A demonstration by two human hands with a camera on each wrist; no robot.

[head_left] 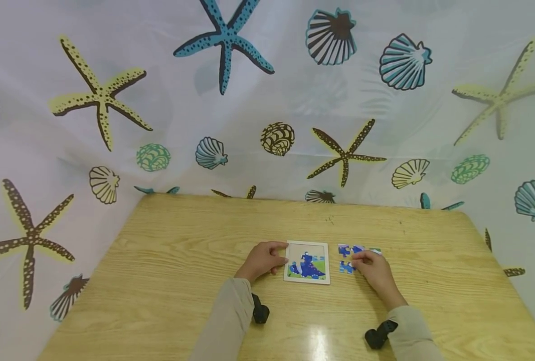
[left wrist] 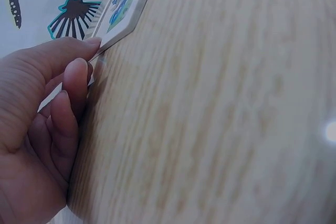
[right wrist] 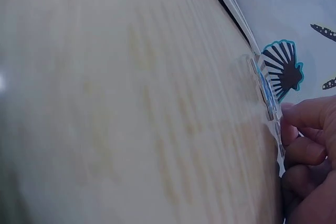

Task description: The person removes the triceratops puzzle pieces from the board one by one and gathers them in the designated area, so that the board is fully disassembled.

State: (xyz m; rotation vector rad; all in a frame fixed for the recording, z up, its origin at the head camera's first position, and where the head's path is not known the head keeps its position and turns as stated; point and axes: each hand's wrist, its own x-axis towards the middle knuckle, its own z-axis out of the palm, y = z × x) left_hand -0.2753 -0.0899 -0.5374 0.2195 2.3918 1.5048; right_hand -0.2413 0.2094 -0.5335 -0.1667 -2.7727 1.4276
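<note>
Wooden table [head_left: 181, 260], left hand [head_left: 261, 259] steadying puzzle tray [head_left: 307, 262], right hand [head_left: 374, 271] pinching piece [head_left: 346, 266].

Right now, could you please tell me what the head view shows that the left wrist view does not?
Only the head view shows the right hand on the loose puzzle pieces and the whole puzzle board, partly filled with a blue and green picture. Only the left wrist view shows up close the left hand's fingertips against the board's edge. Both show the left hand at the board, the wooden table and the seashell curtain.
</note>
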